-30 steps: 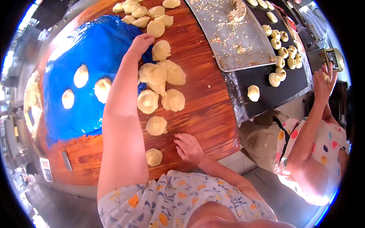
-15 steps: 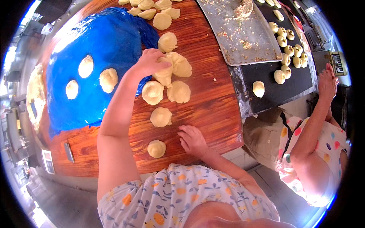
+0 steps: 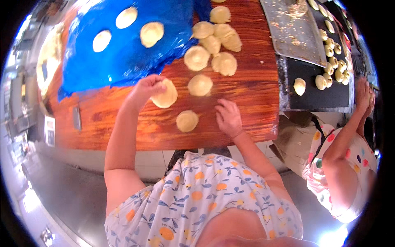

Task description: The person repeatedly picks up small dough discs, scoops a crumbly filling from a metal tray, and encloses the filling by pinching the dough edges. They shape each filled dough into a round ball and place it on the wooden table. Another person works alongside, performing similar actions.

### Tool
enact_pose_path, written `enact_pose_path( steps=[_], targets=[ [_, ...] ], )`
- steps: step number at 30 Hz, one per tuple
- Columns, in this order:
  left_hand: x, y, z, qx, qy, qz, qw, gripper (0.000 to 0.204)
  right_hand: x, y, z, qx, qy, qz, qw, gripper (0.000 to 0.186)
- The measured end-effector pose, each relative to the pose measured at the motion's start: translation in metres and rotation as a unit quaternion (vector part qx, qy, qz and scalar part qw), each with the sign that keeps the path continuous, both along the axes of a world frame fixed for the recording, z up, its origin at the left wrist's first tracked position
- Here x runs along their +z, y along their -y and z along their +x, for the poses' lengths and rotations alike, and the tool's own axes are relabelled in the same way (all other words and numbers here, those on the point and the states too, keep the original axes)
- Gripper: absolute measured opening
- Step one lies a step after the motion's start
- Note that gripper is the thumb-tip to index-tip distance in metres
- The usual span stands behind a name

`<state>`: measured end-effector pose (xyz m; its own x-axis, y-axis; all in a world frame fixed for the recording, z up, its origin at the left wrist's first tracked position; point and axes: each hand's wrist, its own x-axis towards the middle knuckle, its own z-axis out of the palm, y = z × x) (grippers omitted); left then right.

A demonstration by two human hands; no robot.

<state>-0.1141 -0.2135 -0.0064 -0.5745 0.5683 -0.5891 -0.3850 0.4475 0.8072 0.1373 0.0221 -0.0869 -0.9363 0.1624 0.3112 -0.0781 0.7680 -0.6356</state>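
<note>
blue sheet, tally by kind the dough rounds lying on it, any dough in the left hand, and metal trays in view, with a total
Dough rounds lying on the blue sheet: 3
Held dough round, in the left hand: 1
Metal tray, partly out of view: 1
Total: 5

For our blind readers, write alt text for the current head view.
A person's left hand holds a flat round of dough by its edge at a wooden table, the right hand loosely curled, holding nothing visible. More dough rounds lie on the table and a blue plastic sheet. At right, a co-worker is near pale buns on a black surface.
</note>
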Motion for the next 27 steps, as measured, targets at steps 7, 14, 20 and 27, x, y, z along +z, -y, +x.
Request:
enact_pose_path(
  steps=[7,14,20,27],
  targets=[
    [-0.099,0.101,0.031,0.111,-0.439,-0.242,0.858,0.038,0.007,0.009,-0.006,0.006,0.024,0.03,0.999,0.025],
    [-0.08,0.011,0.067,0.077,-0.422,-0.428,0.796,0.08,0.004,0.013,-0.003,-0.003,0.039,0.064,0.997,0.026],
    [-0.071,0.01,0.061,-0.038,-0.421,-0.443,0.791,0.091,0.007,0.017,-0.005,0.003,0.035,0.054,0.998,0.025],
    [-0.076,0.014,0.047,-0.07,-0.427,-0.4,0.808,0.089,0.008,0.018,-0.007,0.002,0.034,0.062,0.997,0.026]
  ],
)
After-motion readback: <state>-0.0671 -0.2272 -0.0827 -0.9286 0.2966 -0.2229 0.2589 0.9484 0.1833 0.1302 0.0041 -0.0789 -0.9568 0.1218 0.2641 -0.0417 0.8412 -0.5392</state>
